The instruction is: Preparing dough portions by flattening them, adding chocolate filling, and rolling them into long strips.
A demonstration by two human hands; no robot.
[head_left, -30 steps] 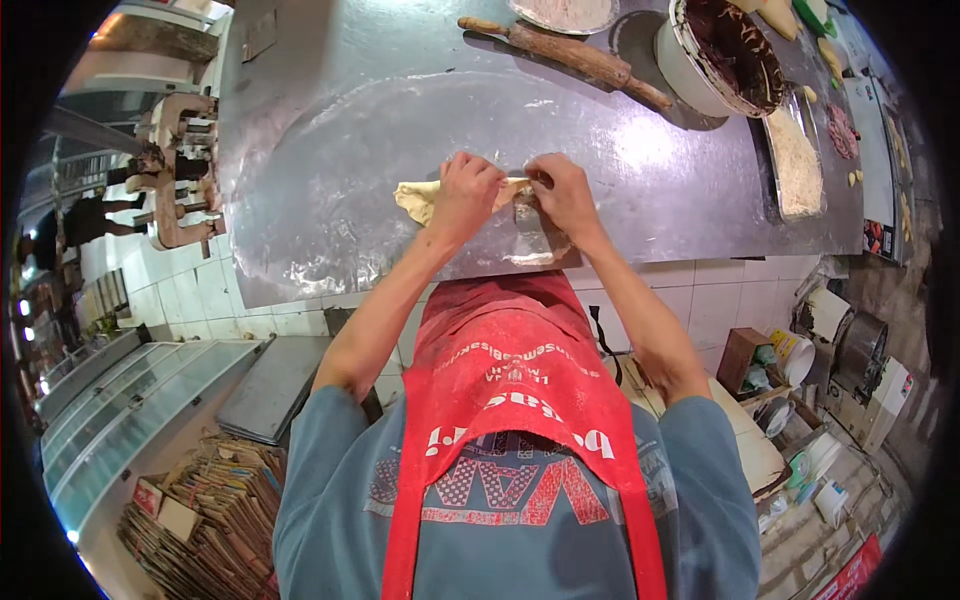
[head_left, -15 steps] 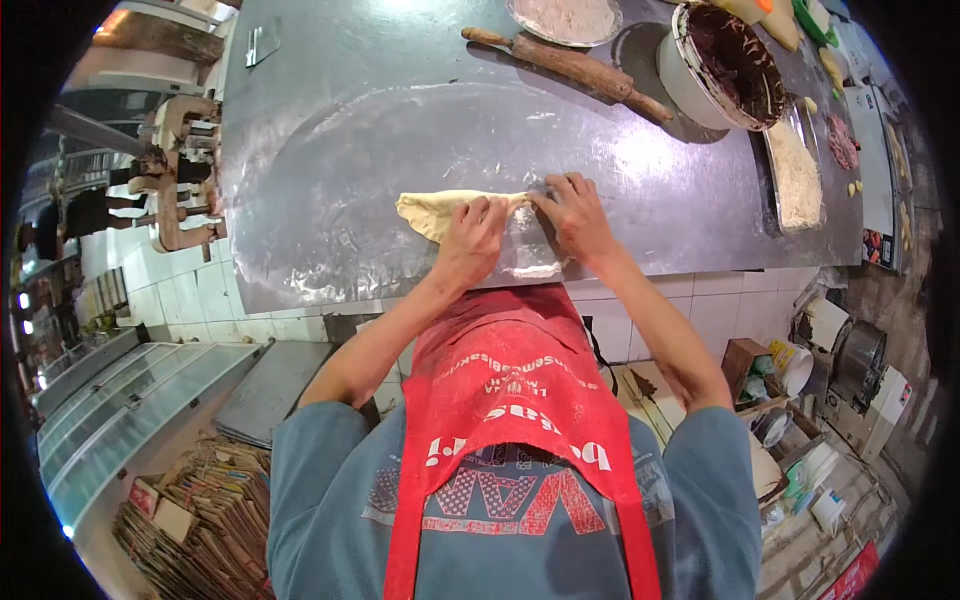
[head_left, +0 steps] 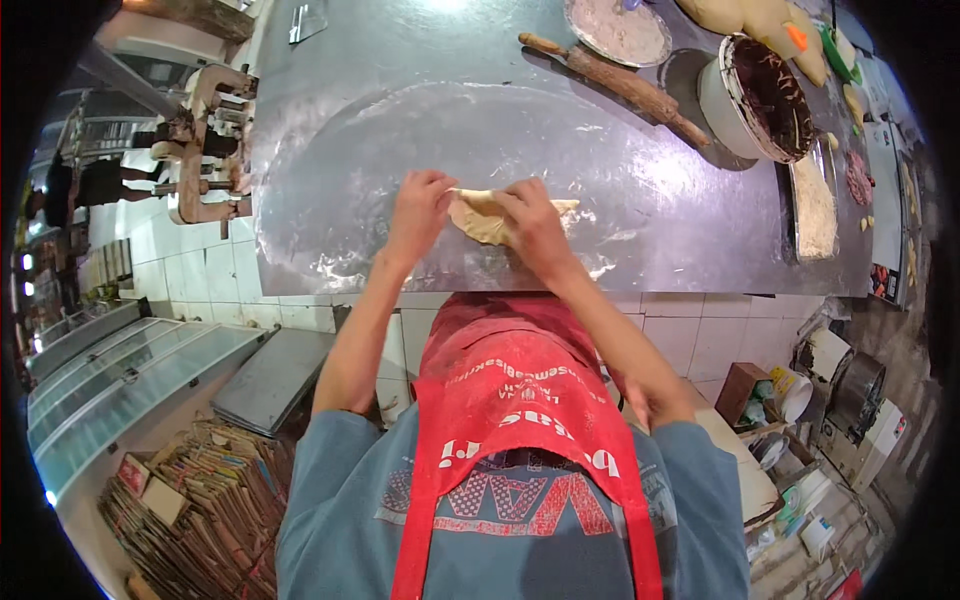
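A thin, folded piece of pale yellow dough (head_left: 478,224) lies on the floured metal worktop (head_left: 350,150), close to the front edge. My left hand (head_left: 420,212) pinches the dough's left end between thumb and fingertips. Bent over the middle of the piece, my right hand (head_left: 532,222) has its fingers closed on the upper edge and hides part of it. A pointed dough tip shows to the right of that hand.
Beyond my hands lie a wooden rolling pin (head_left: 625,85) and a plate of flour (head_left: 640,50). To the right stand a white tub (head_left: 722,112) smeared dark inside and a tray of pale shreds (head_left: 815,210). Larger dough lumps (head_left: 755,22) rest at the far right.
My left hand has gone from the dough's middle to its left end. My right hand has left the right end and now grips nearer the middle. The view has shifted slightly.
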